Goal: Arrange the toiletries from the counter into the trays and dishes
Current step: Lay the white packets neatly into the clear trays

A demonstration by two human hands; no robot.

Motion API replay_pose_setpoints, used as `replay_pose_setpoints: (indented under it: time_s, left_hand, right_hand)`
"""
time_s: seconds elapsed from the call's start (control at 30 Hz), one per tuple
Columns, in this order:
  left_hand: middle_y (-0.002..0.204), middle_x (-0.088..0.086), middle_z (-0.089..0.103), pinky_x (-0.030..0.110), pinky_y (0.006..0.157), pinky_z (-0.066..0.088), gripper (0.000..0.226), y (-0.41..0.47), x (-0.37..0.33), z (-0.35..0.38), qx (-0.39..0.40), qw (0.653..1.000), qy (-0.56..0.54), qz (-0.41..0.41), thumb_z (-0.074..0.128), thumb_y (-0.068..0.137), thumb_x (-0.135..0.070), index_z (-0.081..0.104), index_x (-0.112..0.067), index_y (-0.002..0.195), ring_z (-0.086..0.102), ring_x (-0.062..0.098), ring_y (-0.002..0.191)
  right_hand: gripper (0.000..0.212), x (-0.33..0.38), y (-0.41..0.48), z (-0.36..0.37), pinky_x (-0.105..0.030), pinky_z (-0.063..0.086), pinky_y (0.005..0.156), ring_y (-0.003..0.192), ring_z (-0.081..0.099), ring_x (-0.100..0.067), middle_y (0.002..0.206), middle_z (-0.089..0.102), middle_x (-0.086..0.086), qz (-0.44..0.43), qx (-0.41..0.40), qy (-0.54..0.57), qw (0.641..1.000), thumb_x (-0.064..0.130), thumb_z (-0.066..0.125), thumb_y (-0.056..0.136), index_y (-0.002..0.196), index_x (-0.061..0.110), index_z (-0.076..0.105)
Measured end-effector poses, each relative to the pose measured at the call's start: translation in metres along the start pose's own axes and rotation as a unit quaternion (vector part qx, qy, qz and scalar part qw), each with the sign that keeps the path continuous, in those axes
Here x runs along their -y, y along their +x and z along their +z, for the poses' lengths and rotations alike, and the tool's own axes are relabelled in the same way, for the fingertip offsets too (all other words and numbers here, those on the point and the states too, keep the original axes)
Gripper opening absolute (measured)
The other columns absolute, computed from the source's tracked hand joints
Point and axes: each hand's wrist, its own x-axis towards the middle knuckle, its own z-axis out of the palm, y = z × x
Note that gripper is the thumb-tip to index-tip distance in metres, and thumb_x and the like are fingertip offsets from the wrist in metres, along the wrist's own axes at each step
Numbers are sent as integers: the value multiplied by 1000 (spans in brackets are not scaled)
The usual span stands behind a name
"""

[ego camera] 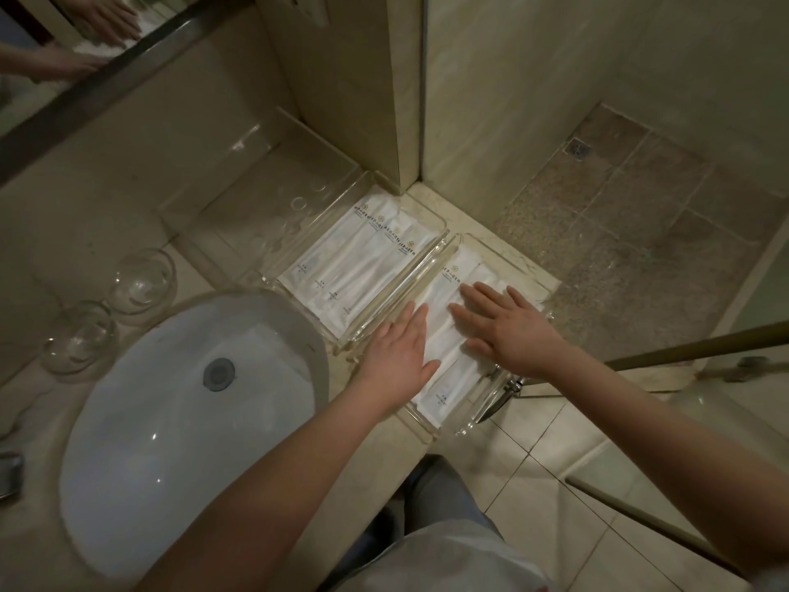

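Observation:
Two clear trays sit side by side on the counter right of the sink. The far tray (439,232) holds several white toiletry packets (354,258) laid flat in a row. The near tray (469,425) holds more white packets (439,335). My left hand (399,356) lies flat on the left part of those packets, fingers spread. Flat on their right part rests my right hand (508,324), fingers apart. Neither hand grips anything.
A white oval sink (179,420) fills the lower left. Two clear glass dishes (143,279) (81,335) stand left of it. A larger clear tray (264,181) stands behind. A mirror (85,57) is upper left; the counter edge drops to the tiled floor (640,232) on the right.

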Motion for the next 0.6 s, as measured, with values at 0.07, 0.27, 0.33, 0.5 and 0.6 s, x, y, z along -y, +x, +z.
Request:
replay_pose_setpoints:
  time_s: [0.07, 0.27, 0.33, 0.5, 0.6]
  left_hand:
    - [157, 7, -17, 41, 118, -2, 71, 1, -1, 0, -3, 1000, 6, -4, 16, 96, -51, -6, -5, 146, -19, 23, 144]
    - [158, 5, -12, 39, 117, -5, 61, -8, -1, 3, -31, 999, -22, 2, 16, 99, -45, -3, -14, 148, -17, 18, 145]
    - [158, 5, -11, 39, 117, -4, 59, -12, 0, 3, -24, 999, -24, 4, 16, 99, -44, -3, -18, 148, -15, 18, 145]
    - [158, 7, -14, 41, 118, -4, 61, -13, -4, 2, -13, 1000, -16, -10, 16, 99, -44, -7, -17, 148, -16, 20, 145]
    - [158, 5, -15, 42, 118, -2, 60, -20, -5, 1, -28, 999, -29, -12, 18, 99, -43, -8, -19, 148, -17, 18, 145]
  right_hand:
    - [62, 0, 0, -3, -50, 14, 116, 146, 14, -24, 158, 12, -3, -7, -29, 13, 999, 56, 16, 90, 145, 31, 26]
    - [47, -4, 27, -20, -50, 28, 112, 139, 31, -34, 151, 32, -17, 29, -111, 52, 992, 32, 44, 96, 141, 19, 39]
    - [52, -5, 34, -17, -46, 14, 117, 146, 13, -28, 158, 12, -11, 30, -50, 35, 998, 40, 32, 98, 147, 24, 24]
    - [55, -7, 32, -14, -43, 6, 118, 147, 3, -24, 160, 1, -8, 15, -15, 22, 1000, 39, 29, 99, 149, 28, 10]
    - [54, -12, 20, -21, -43, 8, 117, 147, 10, -22, 159, 10, -6, 9, -75, 53, 996, 32, 35, 98, 149, 26, 18]
